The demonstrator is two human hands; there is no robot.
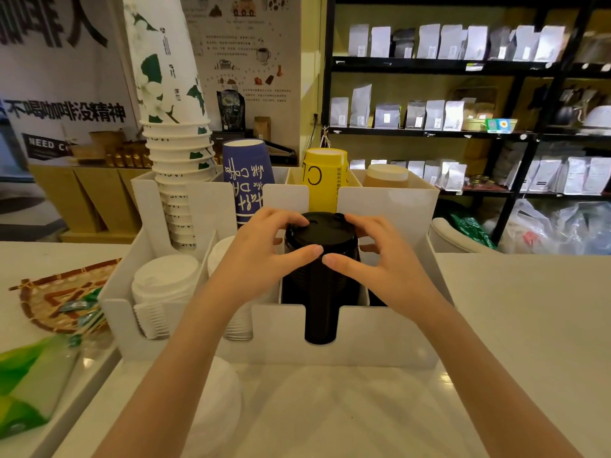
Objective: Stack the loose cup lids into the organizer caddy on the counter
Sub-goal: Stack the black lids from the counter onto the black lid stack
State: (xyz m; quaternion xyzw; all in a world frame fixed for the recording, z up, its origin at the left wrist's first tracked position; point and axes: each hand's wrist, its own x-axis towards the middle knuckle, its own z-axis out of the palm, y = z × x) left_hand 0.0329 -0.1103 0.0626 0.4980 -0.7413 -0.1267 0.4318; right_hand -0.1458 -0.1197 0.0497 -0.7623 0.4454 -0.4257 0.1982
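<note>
Two bare hands were at work: our left hand (264, 249) and our right hand (373, 256) both closed around the top of a tall stack of black plastic cup lids (320, 259), fingers curled on its rim and thumbs meeting at the near side, so each hand gripped the stack. That stack already stood in the front middle compartment of the white slotted organizer caddy (380, 338) on the pale counter (529, 325), its lower part showing through the front slot. We judged the task well along, with the black lids being squared up or pressed down. Two stacks of white ribbed lids sat in the caddy's left front compartments, one (162, 292) at the far left and one (236, 322) partly hidden behind our left forearm. One pile of white lids (215, 401) lay outside the caddy on the counter near our left arm, so that much seemed left to load. Behind stood three groups of inverted paper cups: white with green print (175, 153), blue (246, 180) and yellow (325, 180).
</note>
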